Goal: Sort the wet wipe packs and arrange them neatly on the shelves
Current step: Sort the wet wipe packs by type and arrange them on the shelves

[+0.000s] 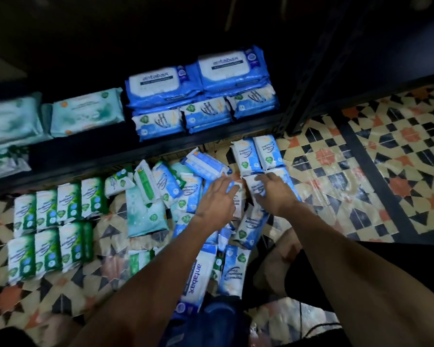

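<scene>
Patterned tile floor (361,171) in cream, black and orange, glossy, dim light. Dark metal shelf (145,149) runs low across the top; its board holds big blue packs (198,78), small blue packs (206,113) in front and teal packs (85,113) to the left, grouped by colour, flat-faced, so partly sorted already.

On the floor, green packs (48,231) lie in two tidy rows at left, likely staged by type. Mixed pile (181,194) in the centre is unsorted, packs overlapping at angles. A pair of blue packs (257,155) sits side by side just right of the pile, near the shelf post.

Left hand (217,199) lies on the pile, fingers spread and fairly straight, gripping nothing. Right hand (273,190) has fingers curled on a small white-blue pack (254,187) just below the pair, probably lining it up with them; slight blur.

Packs are soft plastic film pillows, shiny, crinkled, seam-ended, likely slippery.
</scene>
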